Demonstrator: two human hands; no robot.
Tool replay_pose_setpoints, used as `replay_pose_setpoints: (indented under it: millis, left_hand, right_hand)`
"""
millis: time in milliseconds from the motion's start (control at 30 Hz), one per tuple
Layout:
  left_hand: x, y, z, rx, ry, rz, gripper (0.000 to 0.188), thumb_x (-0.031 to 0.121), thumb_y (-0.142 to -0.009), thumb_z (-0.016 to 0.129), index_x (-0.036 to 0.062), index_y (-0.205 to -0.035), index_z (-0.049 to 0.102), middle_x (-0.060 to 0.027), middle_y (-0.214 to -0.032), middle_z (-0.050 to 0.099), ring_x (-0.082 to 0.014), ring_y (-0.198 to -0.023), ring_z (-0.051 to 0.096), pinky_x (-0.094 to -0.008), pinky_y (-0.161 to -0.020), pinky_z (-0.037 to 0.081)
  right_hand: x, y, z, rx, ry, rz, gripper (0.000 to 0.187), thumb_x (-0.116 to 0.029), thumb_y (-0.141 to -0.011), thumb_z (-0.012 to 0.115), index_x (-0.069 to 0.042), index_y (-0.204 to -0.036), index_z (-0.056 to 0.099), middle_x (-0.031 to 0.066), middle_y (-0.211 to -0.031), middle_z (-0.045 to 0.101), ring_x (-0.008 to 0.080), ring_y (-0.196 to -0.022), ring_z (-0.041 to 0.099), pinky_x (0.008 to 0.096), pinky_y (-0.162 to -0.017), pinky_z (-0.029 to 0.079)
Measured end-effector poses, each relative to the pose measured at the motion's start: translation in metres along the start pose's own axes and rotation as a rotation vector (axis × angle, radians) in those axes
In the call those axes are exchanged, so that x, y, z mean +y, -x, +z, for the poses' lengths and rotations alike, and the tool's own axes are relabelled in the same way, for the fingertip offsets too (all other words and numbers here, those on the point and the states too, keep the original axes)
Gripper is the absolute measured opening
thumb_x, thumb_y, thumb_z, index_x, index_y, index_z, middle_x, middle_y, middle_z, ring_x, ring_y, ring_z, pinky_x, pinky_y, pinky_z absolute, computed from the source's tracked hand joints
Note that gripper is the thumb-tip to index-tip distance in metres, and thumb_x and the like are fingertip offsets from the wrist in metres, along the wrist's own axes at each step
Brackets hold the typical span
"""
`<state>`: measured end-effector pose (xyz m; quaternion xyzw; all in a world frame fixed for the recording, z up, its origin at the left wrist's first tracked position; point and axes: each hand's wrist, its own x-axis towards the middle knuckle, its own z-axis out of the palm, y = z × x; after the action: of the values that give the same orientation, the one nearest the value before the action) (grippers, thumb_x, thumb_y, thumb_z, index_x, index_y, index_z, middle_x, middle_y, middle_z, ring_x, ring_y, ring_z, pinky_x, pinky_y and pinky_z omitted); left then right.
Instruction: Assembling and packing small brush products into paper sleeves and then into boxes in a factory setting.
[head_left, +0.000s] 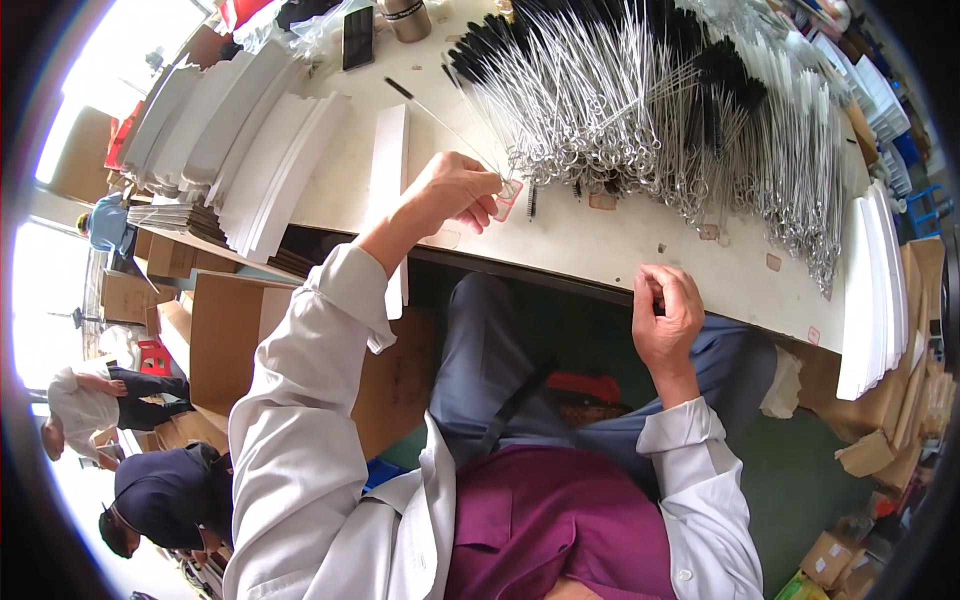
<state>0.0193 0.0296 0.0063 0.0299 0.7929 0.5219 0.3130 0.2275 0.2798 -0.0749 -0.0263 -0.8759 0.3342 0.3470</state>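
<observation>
My left hand [455, 192] is over the near left part of the table, its thumb and forefinger pinched on the ring end of a thin wire brush [447, 127]. The brush's black bristle tip points up and left. Beneath my left wrist a long white cardboard strip [391, 135] lies across the table edge. My right hand [668, 315] is curled closed just off the near table edge, with no object showing in it. Beyond both hands spreads a big heap of wire brushes [610, 110] with looped metal handles and black bristles.
Stacks of white strips [240, 130] stand at the table's left, and more white strips [876, 290] at its right end. A phone [358, 38] and a metal cup [406, 18] sit at the back. An open cardboard box [228, 335] stands left; two people [165, 500] are beyond it.
</observation>
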Motion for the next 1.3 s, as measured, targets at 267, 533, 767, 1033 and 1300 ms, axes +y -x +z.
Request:
replay_pose_setpoints:
  millis: [267,533,767,1033,1300]
  left_hand:
    - [-0.004,0.003,0.004,-0.043,0.030,0.049,0.024,0.018,-0.086,0.059,-0.0049,-0.078,0.060,-0.0180,-0.072,0.067,-0.0208,-0.052,0.065,-0.0311,-0.050,0.055]
    - [-0.003,0.018,0.011,-0.038,0.016,0.024,0.023,0.017,-0.088,0.056,-0.0020,-0.075,0.057,-0.0177,-0.072,0.066,-0.0206,-0.054,0.065,-0.0316,-0.051,0.056]
    - [-0.002,0.014,0.011,-0.103,0.097,0.034,0.023,0.016,-0.088,0.056,-0.0023,-0.075,0.056,-0.0169,-0.071,0.065,-0.0215,-0.053,0.065,-0.0324,-0.051,0.057]
    - [0.001,0.014,0.009,-0.078,0.069,-0.002,0.022,0.016,-0.088,0.057,-0.0027,-0.076,0.059,-0.0154,-0.070,0.064,-0.0205,-0.053,0.065,-0.0327,-0.051,0.058]
    - [-0.013,0.040,0.008,-0.115,0.058,-0.048,0.020,0.013,-0.087,0.055,-0.0032,-0.076,0.060,-0.0147,-0.067,0.065,-0.0206,-0.051,0.065,-0.0321,-0.050,0.058]
  right_hand:
    - [-0.002,-0.003,0.002,-0.008,-0.025,0.035,0.010,-0.002,-0.086,0.073,-0.002,-0.096,0.070,0.0097,-0.090,0.070,0.0228,-0.072,0.067,0.0323,-0.067,0.055]
    - [-0.018,-0.017,0.010,-0.043,-0.005,-0.081,0.011,-0.002,-0.086,0.071,-0.002,-0.097,0.070,0.0097,-0.092,0.071,0.0279,-0.081,0.068,0.0364,-0.072,0.056]
    - [-0.062,-0.090,0.063,-0.193,0.032,-0.604,0.025,-0.008,-0.085,0.066,0.000,-0.109,0.068,0.0133,-0.117,0.066,0.0324,-0.120,0.059,0.0469,-0.108,0.043]
    - [-0.032,-0.138,0.121,-0.258,0.211,-0.770,0.029,-0.011,-0.086,0.063,-0.001,-0.113,0.070,0.0113,-0.118,0.068,0.0299,-0.118,0.060,0.0477,-0.110,0.042]
    - [-0.028,-0.139,0.126,-0.235,0.198,-0.756,0.027,-0.013,-0.086,0.068,-0.003,-0.111,0.073,0.0077,-0.116,0.070,0.0248,-0.115,0.062,0.0427,-0.109,0.043]
